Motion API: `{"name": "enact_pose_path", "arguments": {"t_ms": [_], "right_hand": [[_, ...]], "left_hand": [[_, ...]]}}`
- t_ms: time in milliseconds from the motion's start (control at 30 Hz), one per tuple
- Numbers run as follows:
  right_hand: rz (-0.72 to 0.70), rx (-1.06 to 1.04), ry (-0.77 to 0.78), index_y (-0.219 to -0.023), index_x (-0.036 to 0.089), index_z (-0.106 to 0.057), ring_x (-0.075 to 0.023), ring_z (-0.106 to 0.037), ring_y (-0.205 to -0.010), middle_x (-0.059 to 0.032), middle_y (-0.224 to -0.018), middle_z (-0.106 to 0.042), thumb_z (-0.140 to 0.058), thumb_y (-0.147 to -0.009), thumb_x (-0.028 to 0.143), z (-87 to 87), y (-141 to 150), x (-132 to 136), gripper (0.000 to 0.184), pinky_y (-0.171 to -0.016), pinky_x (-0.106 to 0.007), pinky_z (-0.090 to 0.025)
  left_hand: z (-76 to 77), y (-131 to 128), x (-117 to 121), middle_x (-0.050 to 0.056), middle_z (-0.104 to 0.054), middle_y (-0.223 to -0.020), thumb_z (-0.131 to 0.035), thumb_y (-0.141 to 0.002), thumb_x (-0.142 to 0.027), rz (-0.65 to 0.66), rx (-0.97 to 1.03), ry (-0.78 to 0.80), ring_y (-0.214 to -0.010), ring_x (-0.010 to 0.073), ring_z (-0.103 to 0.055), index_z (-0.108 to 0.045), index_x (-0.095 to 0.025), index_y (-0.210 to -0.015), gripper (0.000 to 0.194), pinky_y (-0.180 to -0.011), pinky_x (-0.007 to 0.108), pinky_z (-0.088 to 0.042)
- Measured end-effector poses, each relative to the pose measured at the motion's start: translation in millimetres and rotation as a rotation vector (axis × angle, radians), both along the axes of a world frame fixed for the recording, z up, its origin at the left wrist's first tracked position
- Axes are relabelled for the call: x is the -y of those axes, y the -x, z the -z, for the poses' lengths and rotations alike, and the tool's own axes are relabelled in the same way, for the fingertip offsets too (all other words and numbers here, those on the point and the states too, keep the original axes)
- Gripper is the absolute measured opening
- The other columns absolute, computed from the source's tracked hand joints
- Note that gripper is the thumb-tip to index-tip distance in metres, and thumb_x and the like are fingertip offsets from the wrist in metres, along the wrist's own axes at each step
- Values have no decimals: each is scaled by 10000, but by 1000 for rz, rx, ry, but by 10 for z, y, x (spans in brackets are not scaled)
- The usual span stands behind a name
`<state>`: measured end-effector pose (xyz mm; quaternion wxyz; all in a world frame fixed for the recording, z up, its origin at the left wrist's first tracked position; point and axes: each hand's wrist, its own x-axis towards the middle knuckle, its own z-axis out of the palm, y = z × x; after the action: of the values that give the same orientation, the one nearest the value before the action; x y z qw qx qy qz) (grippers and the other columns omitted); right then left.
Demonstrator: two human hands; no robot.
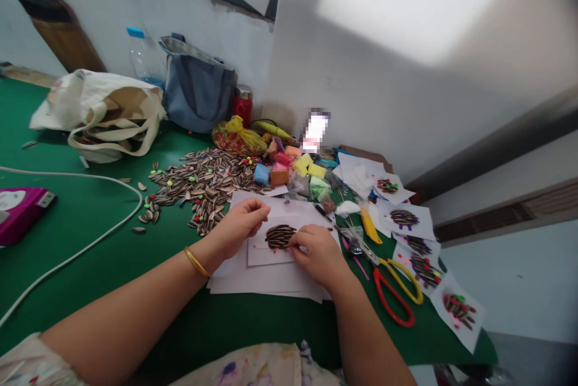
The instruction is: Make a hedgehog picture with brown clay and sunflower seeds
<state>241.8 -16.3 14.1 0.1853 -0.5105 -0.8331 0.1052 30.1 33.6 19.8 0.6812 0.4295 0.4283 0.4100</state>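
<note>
A small white card (259, 258) lies on a stack of white paper (226, 280), bearing an oval cluster of striped sunflower seeds (280, 236) set side by side, with small pink bits beneath. My right hand (318, 253) rests at the cluster's right edge, thumb and forefinger pinched on a seed there; the fingertips partly cover it. Just up and left of the cluster, my left hand (244, 224) hovers with its fingers curled together. Whatever they may hold is too small to make out. A loose pile of sunflower seeds (208, 178) spreads beyond my left hand.
Scissors with red and yellow handles (392, 289) and a yellow cutter (370, 224) lie right of the paper. Several seed-decorated cards (406, 217) line the right edge. Colored clay packets (300, 169), a phone (315, 131), bags (198, 91) and a white cable (99, 238) surround the work.
</note>
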Motion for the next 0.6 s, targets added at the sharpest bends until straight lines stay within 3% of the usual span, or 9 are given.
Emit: {"name": "enact_pose_path", "arguments": {"t_ms": [600], "right_hand": [[-1,123,-62,-771,221,-723,-170,-587,-715,-15,-725,-674,-645,-829,148,33,98,3,121,-691,-287,-358]], "left_hand": [[13,4,-4,-49,-488,-606,-739,-738,-406,-5,52,60,-431,30,-317,-535,-169,-731,313,-398,173,-178]]}}
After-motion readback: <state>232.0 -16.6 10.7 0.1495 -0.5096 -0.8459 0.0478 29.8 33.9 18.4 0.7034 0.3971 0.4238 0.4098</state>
